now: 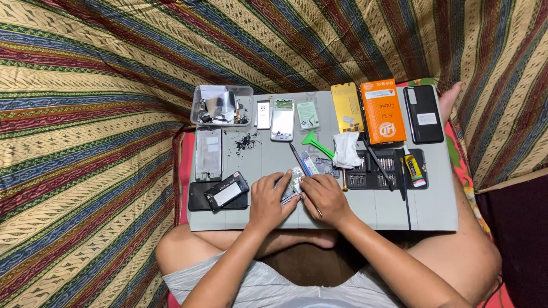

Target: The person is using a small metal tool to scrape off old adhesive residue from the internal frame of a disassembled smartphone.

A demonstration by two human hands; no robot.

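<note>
My left hand (268,201) and my right hand (324,197) meet at the front middle of a grey work mat (434,211). Between them they hold a small phone circuit board (294,180), its green and silver face showing between the fingers. A thin metal tool juts from under my right hand toward the left; which hand grips it I cannot tell. Just beyond the board lie a small blue-white part (310,165) and a dark pen-like tool (297,157).
On the mat: a clear tray of parts (222,105), phone frames (208,153), a black battery (226,191), a bare phone body (282,120), a green pry tool (315,142), a white cloth (346,149), a screwdriver bit set (382,170), a glue tube (414,171), orange and yellow boxes (382,111), a black phone back (423,114). Striped fabric surrounds everything.
</note>
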